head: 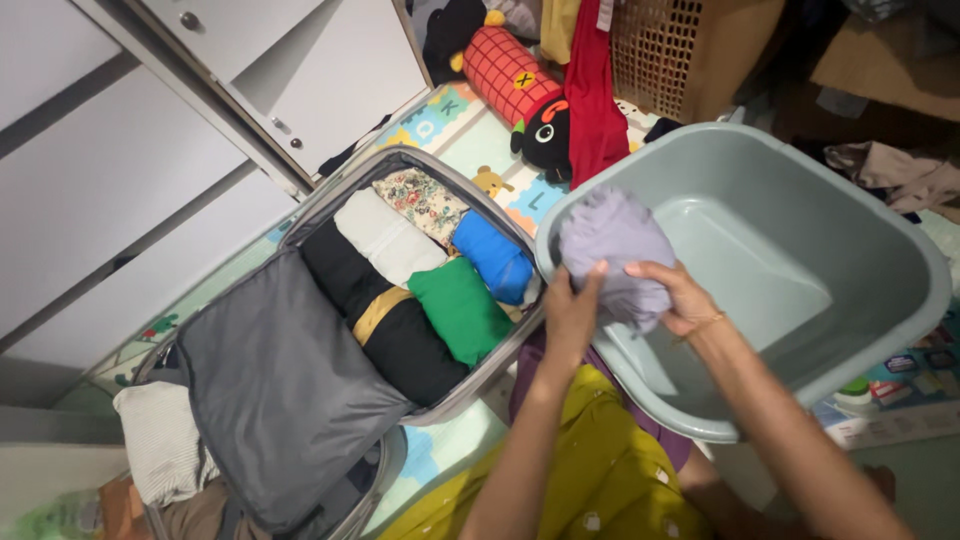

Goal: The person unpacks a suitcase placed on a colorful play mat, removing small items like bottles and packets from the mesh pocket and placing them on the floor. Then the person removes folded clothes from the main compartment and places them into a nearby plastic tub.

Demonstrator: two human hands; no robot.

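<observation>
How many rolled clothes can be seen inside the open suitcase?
5. In the suitcase: floral roll at the far end, white roll beside it, blue roll, green roll, and black roll with a yellow band. More may lie hidden underneath.

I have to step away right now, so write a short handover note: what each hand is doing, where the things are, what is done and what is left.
Left hand and right hand: both grip the lilac cloth, bunched above the near rim of the empty grey tub.
Open suitcase on the floor to the left: rolled cream, floral, blue, green and black garments are packed side by side in it.
Done: those rolls are packed.
Left: the lilac cloth is not yet in the suitcase.
</observation>
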